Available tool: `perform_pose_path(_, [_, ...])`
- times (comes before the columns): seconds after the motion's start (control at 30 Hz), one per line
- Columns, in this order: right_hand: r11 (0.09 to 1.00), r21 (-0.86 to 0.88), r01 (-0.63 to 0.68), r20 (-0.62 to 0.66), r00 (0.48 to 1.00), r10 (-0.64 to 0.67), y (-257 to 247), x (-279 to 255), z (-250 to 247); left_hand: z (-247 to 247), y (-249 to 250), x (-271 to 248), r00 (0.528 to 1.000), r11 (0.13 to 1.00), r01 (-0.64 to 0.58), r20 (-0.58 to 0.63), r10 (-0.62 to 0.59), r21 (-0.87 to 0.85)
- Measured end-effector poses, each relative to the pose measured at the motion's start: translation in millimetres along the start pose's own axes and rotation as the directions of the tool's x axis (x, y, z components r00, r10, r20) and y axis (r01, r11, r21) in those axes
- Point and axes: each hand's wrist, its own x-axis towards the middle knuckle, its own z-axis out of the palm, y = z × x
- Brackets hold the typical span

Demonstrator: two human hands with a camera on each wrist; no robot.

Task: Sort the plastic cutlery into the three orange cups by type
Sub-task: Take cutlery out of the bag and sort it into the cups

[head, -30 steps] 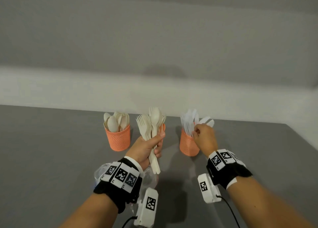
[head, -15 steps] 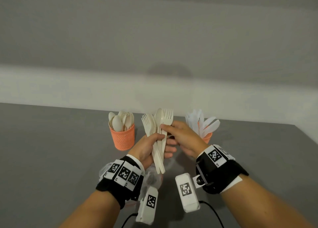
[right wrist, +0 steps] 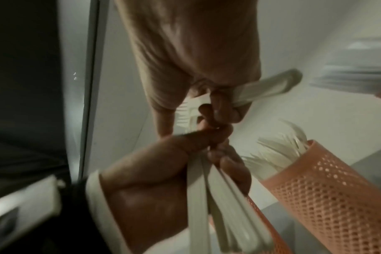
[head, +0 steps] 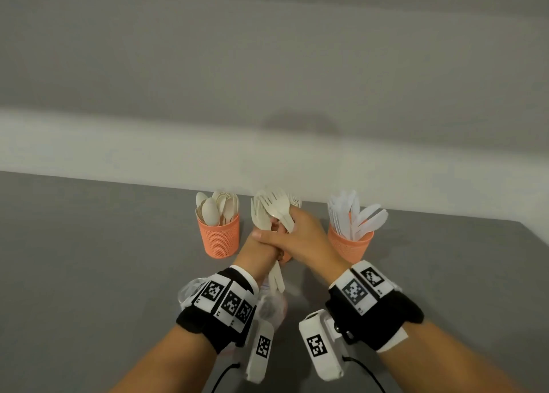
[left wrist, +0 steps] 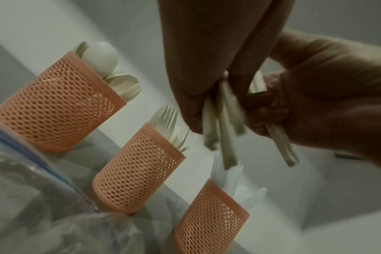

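A: Where's your bundle of forks (head: 269,211)?

B: In your left hand (head: 261,245), fist wrapped round the handles, tines up toward twelve o'clock, long axis near upright.

A: And your right hand (head: 300,238)?

B: It lies across the left, fingers curled on one fork pulled from the bundle, handle slanting to five o'clock.

A: Where next?

B: Likely the middle cup (left wrist: 139,170), directly behind your hands at twelve; the right hand is nearer.
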Motion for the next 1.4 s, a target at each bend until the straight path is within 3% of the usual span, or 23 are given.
perform_pose_path(0.07, [1.000, -0.007, -0.026, -0.038, 0.999, 0.025, 3.0, 2.8, 7.7, 1.4, 0.0, -1.3, 1.000, 1.000, 0.002, 0.027, -0.002, 0.004])
perform_pose_path(0.2, [0.998, -0.028, -0.056, -0.014, 0.998, 0.056, 10.7, 9.9, 11.3, -7.8, -4.2, -8.3, 0.994, 0.986, 0.074, 0.087, -0.061, -0.151])
perform_pose_path(0.37, [0.953, 0.231, -0.198, 0.149, 0.975, 0.167, 20.5, 13.5, 17.9, -21.5, 1.6, -9.2, 0.986, 0.950, 0.129, 0.137, -0.093, -0.284])
perform_pose_path(0.47, [0.881, 0.411, -0.236, 0.199, 0.966, 0.166, 25.3, 16.1, 18.7, -33.3, -1.1, -10.9, 0.982, 0.968, 0.143, 0.155, -0.112, -0.206])
perform_pose_path(0.63, [0.746, 0.599, -0.292, 0.233, 0.954, 0.187, 29.4, 19.6, 22.6, -46.5, -7.1, -5.0, 0.992, 0.981, 0.115, 0.073, -0.105, -0.158])
perform_pose_path(0.87, [0.753, 0.606, -0.257, 0.097, 0.963, 0.250, 25.8, 32.7, 14.7, -56.1, -8.3, 6.9, 0.996, 0.983, 0.092, 0.020, -0.090, -0.157])
perform_pose_path(0.97, [0.803, 0.594, -0.044, -0.173, 0.968, 0.181, 24.6, 54.6, -8.8, -65.8, -9.8, 12.8, 0.996, 0.980, 0.087, 0.011, -0.086, -0.181])
perform_pose_path(1.03, [0.876, 0.474, 0.088, -0.346, 0.934, 0.094, 24.1, 68.2, -21.7, -71.2, -10.5, 15.8, 0.997, 0.975, 0.072, -0.002, -0.075, -0.208])
perform_pose_path(1.1, [0.919, 0.373, 0.132, -0.428, 0.903, 0.044, 26.2, 78.4, -24.1, -74.9, -11.3, 20.8, 0.997, 0.970, 0.062, -0.023, -0.069, -0.237])
perform_pose_path(1.27, [0.971, 0.240, 0.003, -0.348, 0.934, 0.083, 51.3, 88.2, 1.0, -80.8, -14.3, 31.0, 0.997, 0.959, 0.059, -0.026, -0.069, -0.277])
perform_pose_path(1.33, [0.955, 0.296, 0.025, -0.290, 0.955, 0.065, 53.8, 88.7, 6.4, -85.0, -16.1, 32.7, 0.997, 0.946, 0.068, -0.004, -0.073, -0.316])
perform_pose_path(1.4, [0.955, 0.271, 0.118, -0.317, 0.948, -0.028, 51.5, 92.9, 5.4, -90.3, -19.0, 34.6, 0.997, 0.935, 0.075, 0.008, -0.077, -0.347])
